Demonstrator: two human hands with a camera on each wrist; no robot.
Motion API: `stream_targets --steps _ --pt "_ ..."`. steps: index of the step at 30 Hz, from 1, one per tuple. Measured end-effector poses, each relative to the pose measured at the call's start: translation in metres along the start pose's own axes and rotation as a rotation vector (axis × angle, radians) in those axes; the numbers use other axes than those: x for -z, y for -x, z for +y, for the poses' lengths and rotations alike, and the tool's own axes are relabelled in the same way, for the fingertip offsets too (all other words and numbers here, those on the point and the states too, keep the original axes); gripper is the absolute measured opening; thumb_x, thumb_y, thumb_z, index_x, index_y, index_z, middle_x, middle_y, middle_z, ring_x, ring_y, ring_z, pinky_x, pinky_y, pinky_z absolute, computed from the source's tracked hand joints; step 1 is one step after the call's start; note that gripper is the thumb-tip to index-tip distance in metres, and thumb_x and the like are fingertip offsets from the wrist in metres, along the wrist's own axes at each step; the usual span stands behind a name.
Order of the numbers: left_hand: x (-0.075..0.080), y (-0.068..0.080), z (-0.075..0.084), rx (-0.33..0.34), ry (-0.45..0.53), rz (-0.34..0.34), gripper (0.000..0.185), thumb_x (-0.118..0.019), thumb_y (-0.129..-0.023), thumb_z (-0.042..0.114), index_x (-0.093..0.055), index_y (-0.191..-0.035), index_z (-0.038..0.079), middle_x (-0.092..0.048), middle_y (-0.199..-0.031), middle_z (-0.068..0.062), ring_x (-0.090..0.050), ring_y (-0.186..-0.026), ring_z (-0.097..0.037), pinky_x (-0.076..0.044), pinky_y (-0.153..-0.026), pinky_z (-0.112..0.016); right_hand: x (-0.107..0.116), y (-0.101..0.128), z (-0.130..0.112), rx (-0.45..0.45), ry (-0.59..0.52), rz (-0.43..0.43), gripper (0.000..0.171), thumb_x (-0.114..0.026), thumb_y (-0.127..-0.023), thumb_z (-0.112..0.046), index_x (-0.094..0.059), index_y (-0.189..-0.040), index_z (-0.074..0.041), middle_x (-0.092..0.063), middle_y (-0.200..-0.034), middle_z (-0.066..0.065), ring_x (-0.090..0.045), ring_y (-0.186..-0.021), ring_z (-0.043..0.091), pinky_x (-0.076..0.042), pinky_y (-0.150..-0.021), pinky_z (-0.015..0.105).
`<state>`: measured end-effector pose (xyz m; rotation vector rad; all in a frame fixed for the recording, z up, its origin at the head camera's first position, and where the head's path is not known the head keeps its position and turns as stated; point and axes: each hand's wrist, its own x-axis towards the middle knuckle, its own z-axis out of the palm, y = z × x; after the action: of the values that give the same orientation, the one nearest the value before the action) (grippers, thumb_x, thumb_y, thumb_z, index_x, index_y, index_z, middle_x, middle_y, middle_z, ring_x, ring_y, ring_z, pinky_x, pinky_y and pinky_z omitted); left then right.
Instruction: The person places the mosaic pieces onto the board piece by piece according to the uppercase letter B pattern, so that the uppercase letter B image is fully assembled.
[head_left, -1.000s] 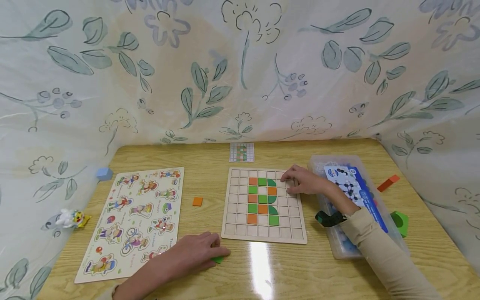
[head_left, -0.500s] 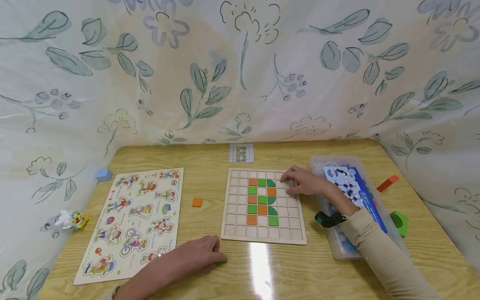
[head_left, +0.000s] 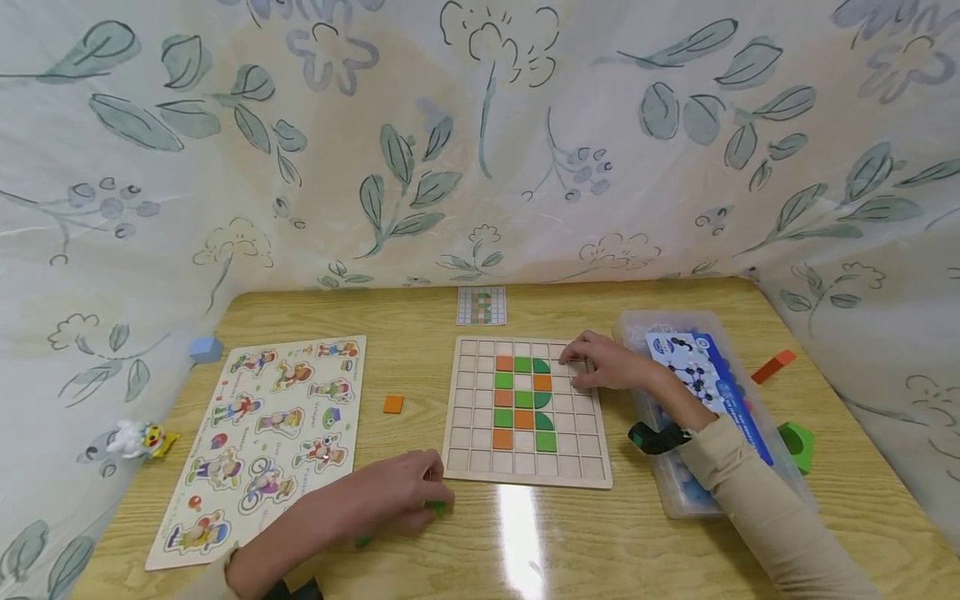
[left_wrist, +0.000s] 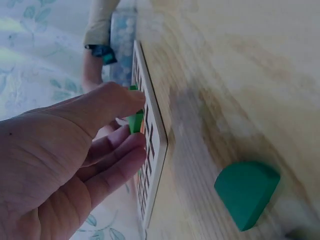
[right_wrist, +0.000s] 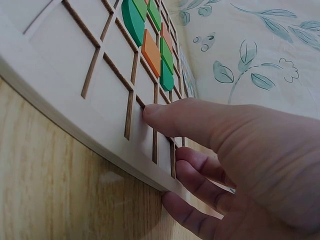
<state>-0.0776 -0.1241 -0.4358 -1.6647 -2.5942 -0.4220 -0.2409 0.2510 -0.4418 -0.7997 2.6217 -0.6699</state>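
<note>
My left hand pinches a small green tile between thumb and fingers, close to the near left corner of a wooden grid board. On the table below that hand lies a dark green quarter-round piece, mostly hidden by the hand in the head view. My right hand rests at the board's right side. Its thumb lies on the grid, and its other fingers are at the edge, relaxed. Orange, green and quarter-round tiles sit in the board's middle columns.
A small pattern card lies behind the board. To the left are an orange tile, a sports picture puzzle, a blue block and a toy figure. A clear plastic box, red block and green piece stand right.
The left hand has gathered up the green tile and lifted it slightly toward the board, uncovering part of the quarter-round piece beneath. The right hand stays in place.
</note>
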Motion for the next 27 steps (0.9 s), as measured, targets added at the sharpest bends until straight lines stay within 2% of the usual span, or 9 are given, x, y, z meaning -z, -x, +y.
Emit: stream_targets --steps 3,13,20,27 --pt "0.001 -0.002 -0.004 -0.008 0.011 0.031 0.017 -0.071 -0.086 0.015 -0.066 -0.100 0.024 -0.056 -0.094 0.004 -0.045 -0.077 -0.002 -0.039 -0.067 -0.007 0.000 -0.001 0.000 -0.006 0.002 -0.002 0.031 -0.070 -0.088 -0.020 -0.064 -0.118 -0.013 -0.053 -0.117 0.010 -0.049 -0.106 0.024 -0.042 -0.090 0.038" --pt "-0.001 -0.006 -0.011 0.029 0.043 0.064 0.018 -0.070 -0.086 0.015 -0.069 -0.103 0.022 -0.058 -0.094 0.004 -0.045 -0.077 -0.002 -0.040 -0.067 -0.009 0.001 -0.001 0.000 0.015 0.004 0.002 0.031 -0.069 -0.089 -0.019 -0.064 -0.119 -0.011 -0.053 -0.118 0.012 -0.050 -0.106 0.025 -0.042 -0.089 0.039" --pt "-0.002 -0.008 -0.014 0.082 0.041 0.020 0.017 -0.067 -0.088 0.018 -0.069 -0.104 0.024 -0.059 -0.096 0.006 -0.047 -0.079 -0.001 -0.042 -0.069 -0.011 0.001 -0.002 0.000 0.030 -0.005 -0.003 0.031 -0.070 -0.088 -0.018 -0.064 -0.118 -0.010 -0.053 -0.117 0.012 -0.049 -0.103 0.024 -0.041 -0.086 0.036" --pt "-0.005 -0.018 -0.013 0.079 0.044 0.019 0.017 -0.065 -0.091 0.021 -0.067 -0.107 0.026 -0.056 -0.100 0.007 -0.045 -0.080 -0.002 -0.041 -0.069 -0.012 -0.001 -0.002 0.001 0.003 0.003 -0.007 0.031 -0.070 -0.089 -0.020 -0.064 -0.118 -0.012 -0.053 -0.117 0.011 -0.048 -0.100 0.022 -0.041 -0.084 0.034"
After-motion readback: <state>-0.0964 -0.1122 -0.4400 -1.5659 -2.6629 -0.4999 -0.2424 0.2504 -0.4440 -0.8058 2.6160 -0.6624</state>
